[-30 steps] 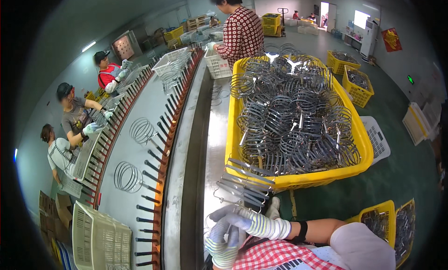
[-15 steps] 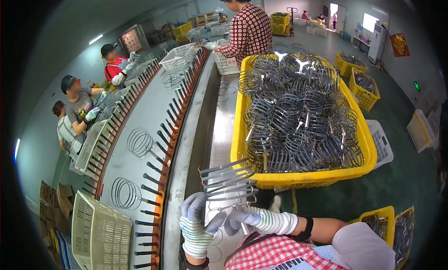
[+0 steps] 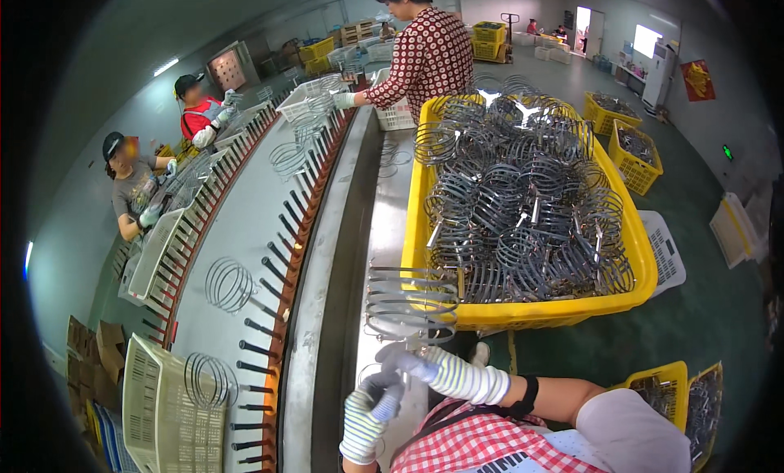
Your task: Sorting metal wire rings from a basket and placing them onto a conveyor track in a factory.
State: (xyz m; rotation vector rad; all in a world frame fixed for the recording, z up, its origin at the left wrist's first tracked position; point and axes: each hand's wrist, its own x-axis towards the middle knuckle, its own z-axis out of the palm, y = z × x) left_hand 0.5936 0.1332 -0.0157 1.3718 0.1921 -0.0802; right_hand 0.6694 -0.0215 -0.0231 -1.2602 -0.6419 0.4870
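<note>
My right hand (image 3: pixel 412 363), in a striped work glove, grips the lower edge of a grey wire coil (image 3: pixel 411 303) made of several stacked rings. The coil is held level over the steel ledge, against the near-left corner of the yellow crate (image 3: pixel 523 314). My left hand (image 3: pixel 369 406), also gloved, hangs just below and to the left of the coil with its fingers curled. Whether it touches a wire is not clear. The crate is heaped with more of the same wire coils (image 3: pixel 523 203).
To the left runs a long conveyor (image 3: pixel 245 228) lined with black pegs (image 3: pixel 278 269), carrying single coils (image 3: pixel 229 283). A white basket (image 3: pixel 159 408) sits at the near left. A person in a patterned shirt (image 3: pixel 429 56) stands at the crate's far end, and two workers (image 3: pixel 135 187) sit across the conveyor. Smaller yellow crates (image 3: pixel 633 150) stand on the green floor.
The coil has come up from beside the crate's corner and now sits higher over the ledge. My left hand has dropped below it while my right hand keeps its grip.
</note>
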